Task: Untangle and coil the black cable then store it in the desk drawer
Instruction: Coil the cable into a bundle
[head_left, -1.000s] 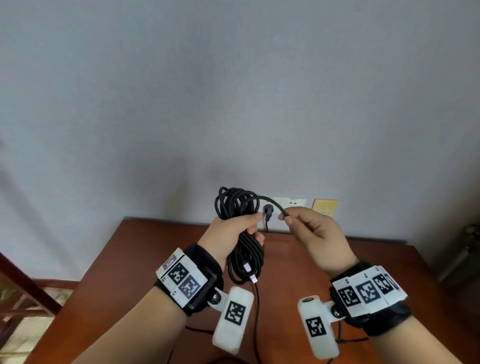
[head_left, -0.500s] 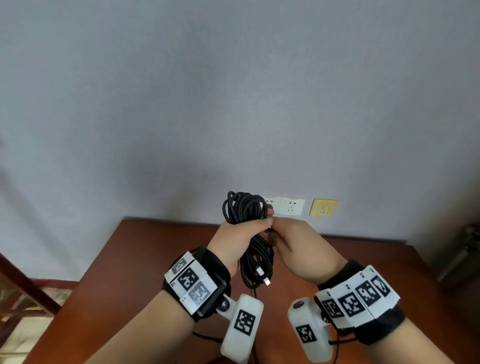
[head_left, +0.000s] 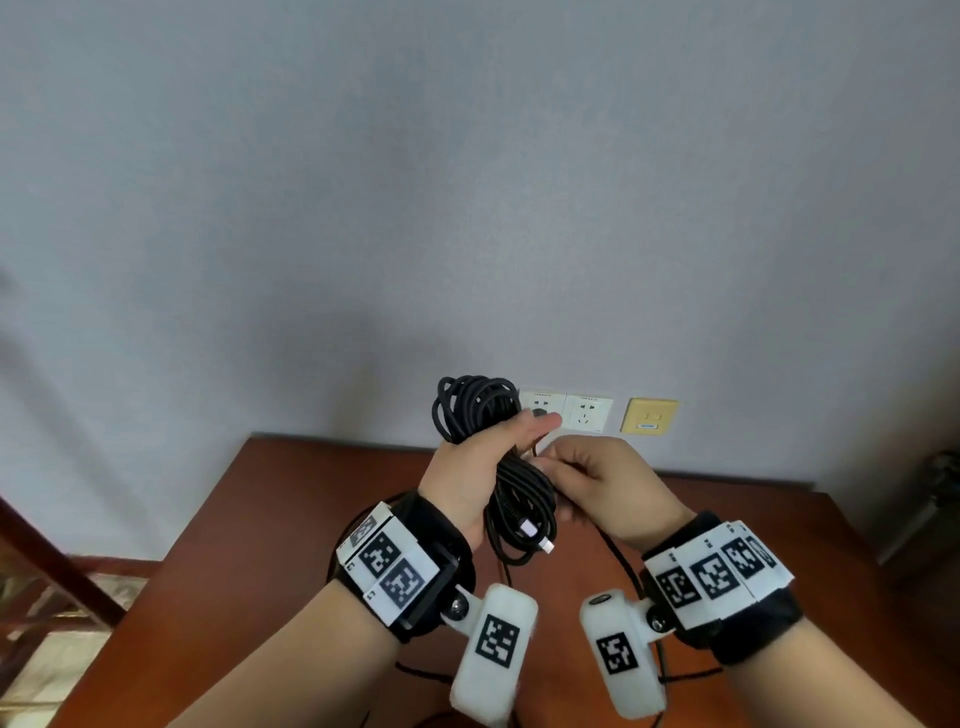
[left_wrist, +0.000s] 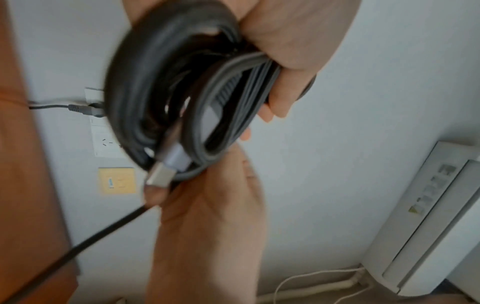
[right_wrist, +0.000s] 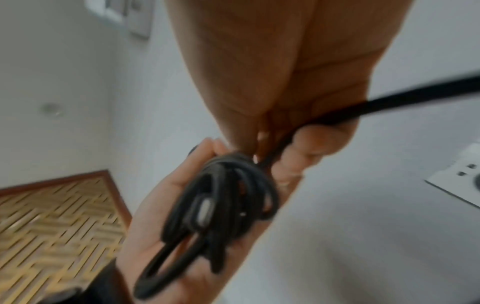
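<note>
A black cable (head_left: 478, 410) is wound into a bundle of several loops, held upright above the brown desk (head_left: 291, 499). My left hand (head_left: 483, 462) grips the bundle round its middle; loops stick out above and hang below the fist. A silver USB plug (head_left: 540, 540) dangles from the lower loops, also seen as the plug (left_wrist: 161, 176) in the left wrist view. My right hand (head_left: 587, 473) is pressed against the bundle and pinches a loose strand of cable (right_wrist: 389, 105) that trails away. The coil (right_wrist: 221, 203) shows blurred in the right wrist view. No drawer is in view.
Two white wall sockets (head_left: 566, 413) and a yellow wall plate (head_left: 649, 415) sit on the grey wall just above the desk's back edge. A black plug (left_wrist: 85, 108) is in one socket. An air conditioner (left_wrist: 428, 222) hangs on the wall. A dark wooden chair part (head_left: 57, 566) stands at left.
My right hand, which held the strand away from the coil at right, has come in against the bundle and dropped lower. The bundle has shifted slightly right with my left hand.
</note>
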